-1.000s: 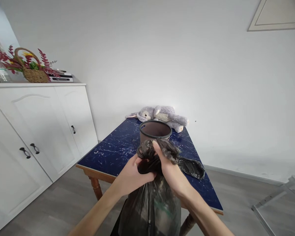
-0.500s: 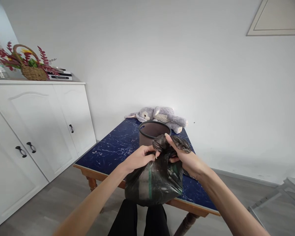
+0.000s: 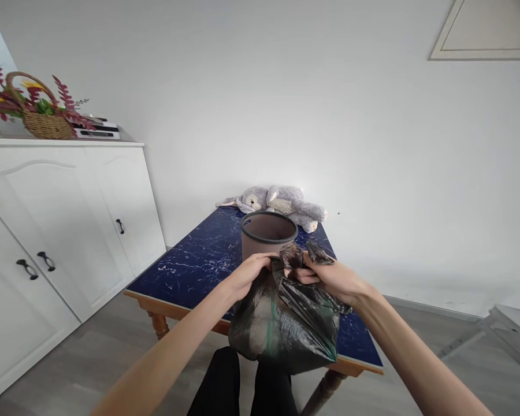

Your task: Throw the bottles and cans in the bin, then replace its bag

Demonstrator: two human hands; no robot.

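A filled black plastic garbage bag (image 3: 288,323) hangs at the near edge of the blue table, held up by both hands at its gathered top. My left hand (image 3: 252,274) is closed on the plastic on the left side of the neck. On the right, my right hand (image 3: 329,276) grips the bunched plastic, with crumpled ends sticking out above the thumb. Pale and green shapes show faintly through the thin plastic; what they are I cannot tell. Just beyond the hands stands a brown trash can (image 3: 264,248) with a dark rim, upright on the table.
The blue marbled table (image 3: 190,260) has a wooden edge. A grey plush rabbit (image 3: 281,202) lies at its back by the wall. White cabinets (image 3: 69,231) stand left, bearing a flower basket (image 3: 47,124). A grey folding frame (image 3: 485,332) is at the right.
The bag has swung slightly right and its neck is pulled wider between the hands. My right hand has moved a little right and down. The view has shifted slightly.
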